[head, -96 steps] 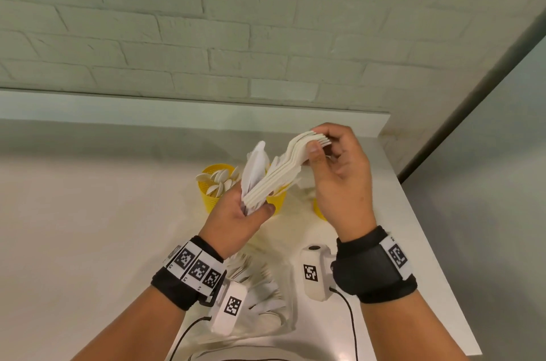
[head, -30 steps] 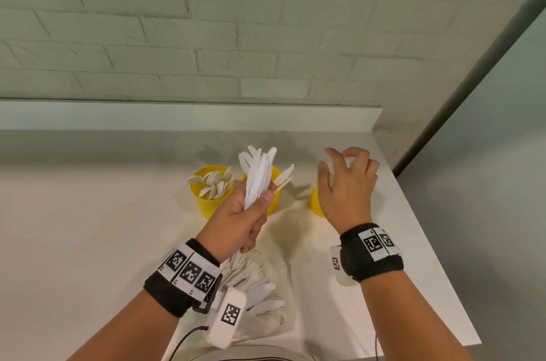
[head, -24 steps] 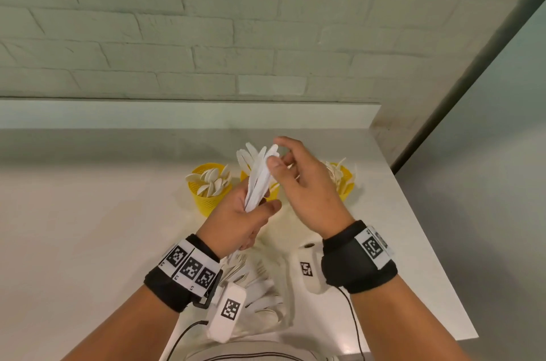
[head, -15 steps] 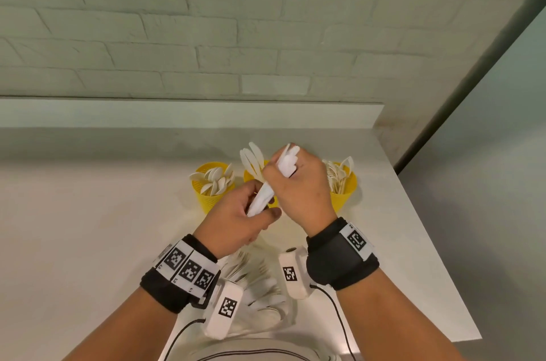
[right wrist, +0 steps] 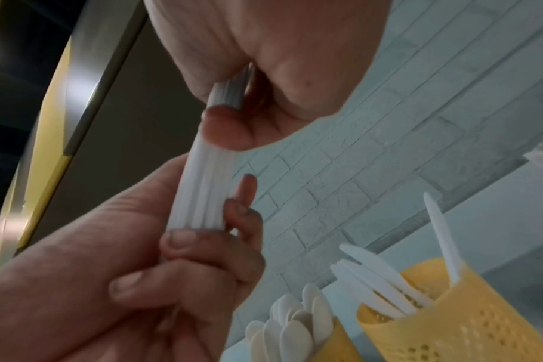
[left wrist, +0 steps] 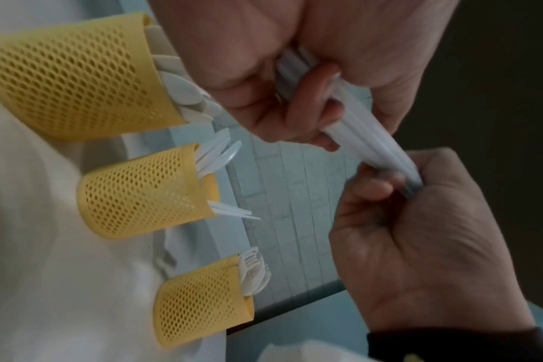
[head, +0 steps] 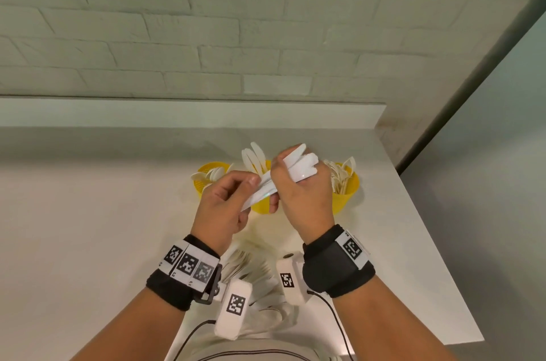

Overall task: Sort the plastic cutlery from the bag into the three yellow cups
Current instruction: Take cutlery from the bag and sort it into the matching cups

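A bundle of white plastic knives [head: 301, 167] is held above the cups by both hands. My left hand [head: 233, 198] pinches the handle end. My right hand [head: 298, 186] is wrapped round the blade half, and serrated tips stick out past its knuckles. The same bundle [right wrist: 205, 191] runs between the two hands in the right wrist view and shows again as the bundle [left wrist: 366, 139] in the left wrist view. Three yellow mesh cups stand behind: the spoon cup [head: 206, 180], the knife cup [head: 261, 207], partly hidden by my hands, and the fork cup [head: 347, 189].
The clear bag [head: 257, 275] with more white cutlery lies on the white counter [head: 88, 227] under my wrists. A brick wall [head: 206, 35] rises behind the cups. The counter's right edge [head: 428, 242] runs close to the fork cup.
My right hand came back from the fork cup on the right and closed round the knives that the left hand held up. The bundle is now tilted to the right between both hands.
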A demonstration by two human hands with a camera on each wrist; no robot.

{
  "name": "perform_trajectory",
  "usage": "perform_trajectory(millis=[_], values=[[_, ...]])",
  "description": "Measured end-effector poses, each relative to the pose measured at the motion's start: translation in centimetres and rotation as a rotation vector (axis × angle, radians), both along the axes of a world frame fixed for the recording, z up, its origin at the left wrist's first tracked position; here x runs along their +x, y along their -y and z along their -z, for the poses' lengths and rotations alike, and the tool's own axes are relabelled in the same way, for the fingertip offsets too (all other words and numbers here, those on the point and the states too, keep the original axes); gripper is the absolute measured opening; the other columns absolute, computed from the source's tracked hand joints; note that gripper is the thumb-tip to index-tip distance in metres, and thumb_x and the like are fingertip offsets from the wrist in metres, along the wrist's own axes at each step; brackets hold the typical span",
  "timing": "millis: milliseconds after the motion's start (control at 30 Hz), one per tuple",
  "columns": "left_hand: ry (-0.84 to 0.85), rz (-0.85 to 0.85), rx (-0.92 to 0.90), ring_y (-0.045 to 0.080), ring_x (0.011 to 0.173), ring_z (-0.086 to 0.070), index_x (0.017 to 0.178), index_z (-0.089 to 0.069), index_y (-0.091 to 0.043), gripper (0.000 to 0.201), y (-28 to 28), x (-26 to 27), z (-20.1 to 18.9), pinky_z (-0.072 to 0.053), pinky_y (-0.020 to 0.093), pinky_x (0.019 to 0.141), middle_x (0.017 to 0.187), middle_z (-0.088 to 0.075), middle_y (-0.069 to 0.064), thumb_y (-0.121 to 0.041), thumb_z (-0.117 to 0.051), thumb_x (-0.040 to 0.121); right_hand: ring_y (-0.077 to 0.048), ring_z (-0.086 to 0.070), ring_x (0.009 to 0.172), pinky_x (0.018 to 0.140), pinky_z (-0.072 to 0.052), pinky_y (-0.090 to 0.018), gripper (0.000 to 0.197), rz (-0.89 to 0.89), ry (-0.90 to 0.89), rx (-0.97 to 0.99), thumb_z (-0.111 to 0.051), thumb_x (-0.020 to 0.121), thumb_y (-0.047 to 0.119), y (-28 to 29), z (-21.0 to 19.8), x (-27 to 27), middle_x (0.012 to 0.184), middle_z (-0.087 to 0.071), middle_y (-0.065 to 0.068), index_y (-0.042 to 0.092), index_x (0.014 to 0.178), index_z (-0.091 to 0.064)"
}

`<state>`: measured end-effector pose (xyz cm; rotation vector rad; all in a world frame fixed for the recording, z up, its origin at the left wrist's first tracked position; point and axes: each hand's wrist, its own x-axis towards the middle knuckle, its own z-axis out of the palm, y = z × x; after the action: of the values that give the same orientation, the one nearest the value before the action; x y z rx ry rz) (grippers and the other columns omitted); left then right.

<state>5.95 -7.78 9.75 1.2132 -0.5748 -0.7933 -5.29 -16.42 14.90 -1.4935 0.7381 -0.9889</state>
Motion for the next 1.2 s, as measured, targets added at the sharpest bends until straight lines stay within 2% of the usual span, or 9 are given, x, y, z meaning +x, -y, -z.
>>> perform_trajectory(millis=[133, 267, 433, 533, 633, 800, 933, 1067, 1200], values=[[0.052, 0.006, 0.058, 0.016, 0.04, -0.028, 0.075, -0.066, 0.0, 0.047, 0.2, -0.1, 0.1, -0.022, 0.021, 0.043, 0.055, -0.046, 0.003, -0.046, -0.066, 0.083, -0.033, -0.06, 0.046, 0.046, -0.055, -0.037, 0.018, -0.166, -0.09, 0.08, -0.063, 0.094, 0.006, 0.7, -0.6, -0.4, 0.065, -0.067, -0.019, 0.011, 0.077, -0.066], [0.047, 0.01, 0.06, 0.013, 0.038, -0.027, 0.065, -0.07, -0.016, 0.032, 0.2, 0.2, 0.3, -0.023, 0.019, 0.041, 0.051, -0.039, -0.002, -0.041, -0.067, 0.085, -0.045, -0.069, 0.063, 0.057, -0.063, -0.047, 0.016, -0.225, -0.168, 0.159, -0.066, 0.096, 0.016, 1.6, -1.1, -0.8, 0.073, -0.073, -0.019, 0.002, 0.09, -0.071], [0.164, 0.017, 0.135, 0.024, 0.046, -0.047, 0.098, -0.069, -0.01, 0.041, 0.3, 0.4, 1.0, -0.041, 0.027, 0.044, 0.057, -0.054, 0.01, -0.043, -0.045, 0.103, -0.041, -0.069, 0.054, 0.055, -0.059, -0.036, 0.029, -0.243, -0.269, 0.116, -0.064, 0.099, 0.02, 2.9, -1.5, -1.4, 0.064, -0.07, -0.023, -0.002, 0.082, -0.07], [0.147, 0.032, 0.191, 0.025, 0.057, -0.056, 0.112, -0.065, -0.016, 0.031, 0.5, 1.1, 1.6, -0.047, 0.031, 0.046, 0.08, -0.066, 0.011, -0.032, -0.038, 0.109, -0.04, -0.068, 0.051, 0.061, -0.062, -0.052, 0.03, -0.08, -0.2, 0.053, -0.067, 0.094, 0.021, 5.1, -2.4, -2.4, 0.06, -0.069, -0.023, -0.003, 0.078, -0.07], [0.478, 0.07, 0.32, 0.018, 0.056, -0.062, 0.117, -0.062, -0.026, 0.017, 0.9, 2.1, 3.1, -0.052, 0.034, 0.052, 0.085, -0.069, 0.001, -0.025, -0.052, 0.103, -0.034, -0.07, 0.052, 0.062, -0.061, -0.041, 0.031, 0.097, -0.174, -0.07, -0.067, 0.095, 0.025, 7.3, -3.2, -3.1, 0.057, -0.07, -0.015, 0.002, 0.076, -0.071], [1.045, 0.174, 0.497, -0.002, 0.059, -0.053, 0.129, -0.06, -0.026, 0.033, 2.3, 2.7, 5.2, -0.052, 0.028, 0.077, 0.088, -0.068, -0.015, -0.027, -0.062, 0.096, -0.018, -0.069, 0.048, 0.049, -0.055, -0.026, 0.025, 0.112, -0.261, -0.19, -0.07, 0.094, 0.025, 8.2, -1.6, -0.8, 0.059, -0.07, -0.008, 0.002, 0.083, -0.071], [1.075, 0.156, 0.48, 0.003, 0.068, -0.058, 0.118, -0.067, -0.022, 0.023, 3.4, 2.6, 5.8, -0.057, 0.033, 0.079, 0.095, -0.072, -0.007, -0.023, -0.06, 0.097, -0.026, -0.069, 0.055, 0.062, -0.06, -0.048, 0.031, 0.036, -0.411, -0.249, -0.067, 0.091, 0.031, 8.3, 1.6, 1.7, 0.058, -0.067, -0.008, 0.008, 0.07, -0.066], [1.06, 0.177, 0.475, 0.014, 0.082, -0.067, 0.114, -0.07, -0.022, 0.019, 4.0, 2.4, 5.8, -0.057, 0.033, 0.081, 0.097, -0.074, -0.004, -0.023, -0.059, 0.099, -0.028, -0.066, 0.061, 0.067, -0.057, -0.042, 0.038, -0.017, -0.606, -0.337, -0.065, 0.091, 0.031, 8.7, 3.1, 3.0, 0.057, -0.062, -0.004, 0.018, 0.058, -0.052], [1.027, 0.194, 0.479, 0.011, 0.077, -0.067, 0.116, -0.07, -0.023, 0.02, 4.1, 2.3, 5.8, -0.056, 0.03, 0.081, 0.097, -0.073, -0.007, -0.024, -0.06, 0.098, -0.023, -0.063, 0.066, 0.064, -0.048, -0.03, 0.028, -0.042, -0.703, -0.354, -0.071, 0.088, 0.035, 9.2, 4.3, 3.6, 0.067, -0.061, 0.001, 0.022, 0.069, -0.055]])
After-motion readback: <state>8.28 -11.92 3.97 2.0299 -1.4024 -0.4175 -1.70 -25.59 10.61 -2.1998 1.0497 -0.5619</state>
